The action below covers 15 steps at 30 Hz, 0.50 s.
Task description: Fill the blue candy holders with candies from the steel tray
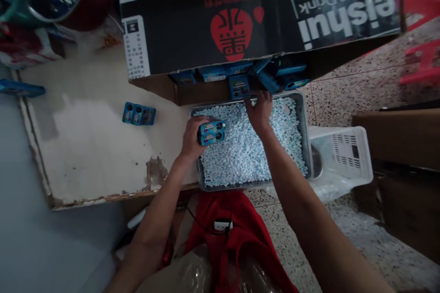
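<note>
A metal tray (pixel 305 132) full of small pale blue and white pellets (pixel 247 155) lies in front of me. My left hand (pixel 191 139) is closed on two small blue boxes (pixel 211 132) held over the tray's left side. My right hand (pixel 259 111) reaches to the tray's far edge with its fingers curled, next to a blue box (pixel 239 86) standing under a black carton (pixel 261 18). What the right fingers hold, if anything, is hidden. More blue boxes (pixel 275 75) lie beneath the carton.
A set of three blue boxes (pixel 139 114) lies on the worn white tabletop (pixel 89 146) to the left. A white plastic basket (pixel 347 155) sits right of the tray. Brown cardboard boxes (pixel 402 137) stand at the right. Red cloth (pixel 237 229) covers my lap.
</note>
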Motion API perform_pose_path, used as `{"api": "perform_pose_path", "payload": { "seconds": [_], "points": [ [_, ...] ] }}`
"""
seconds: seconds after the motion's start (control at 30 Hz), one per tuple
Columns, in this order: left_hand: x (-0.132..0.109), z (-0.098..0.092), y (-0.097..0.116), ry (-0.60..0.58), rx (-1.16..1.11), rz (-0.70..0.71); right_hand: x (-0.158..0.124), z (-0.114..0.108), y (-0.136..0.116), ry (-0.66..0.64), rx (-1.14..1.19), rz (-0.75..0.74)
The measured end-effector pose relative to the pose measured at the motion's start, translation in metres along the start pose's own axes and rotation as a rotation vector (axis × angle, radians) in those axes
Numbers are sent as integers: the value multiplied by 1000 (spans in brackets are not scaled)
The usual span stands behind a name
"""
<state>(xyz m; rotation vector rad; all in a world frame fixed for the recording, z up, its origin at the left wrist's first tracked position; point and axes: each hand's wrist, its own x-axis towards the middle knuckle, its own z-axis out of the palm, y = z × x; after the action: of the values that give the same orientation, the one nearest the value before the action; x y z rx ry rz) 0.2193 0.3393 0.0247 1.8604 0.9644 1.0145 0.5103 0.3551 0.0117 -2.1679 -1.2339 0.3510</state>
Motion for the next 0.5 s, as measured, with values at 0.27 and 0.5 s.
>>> {"api": "perform_pose_path", "payload": {
  "seconds": [0.27,0.5],
  "points": [
    [-13,-23,-31,69,-300,-240,19,42,-18,-129,-551,60],
    [-49,-73,-81,517,-83,-488,31,64,-31,-36,-394,142]
  ]
}}
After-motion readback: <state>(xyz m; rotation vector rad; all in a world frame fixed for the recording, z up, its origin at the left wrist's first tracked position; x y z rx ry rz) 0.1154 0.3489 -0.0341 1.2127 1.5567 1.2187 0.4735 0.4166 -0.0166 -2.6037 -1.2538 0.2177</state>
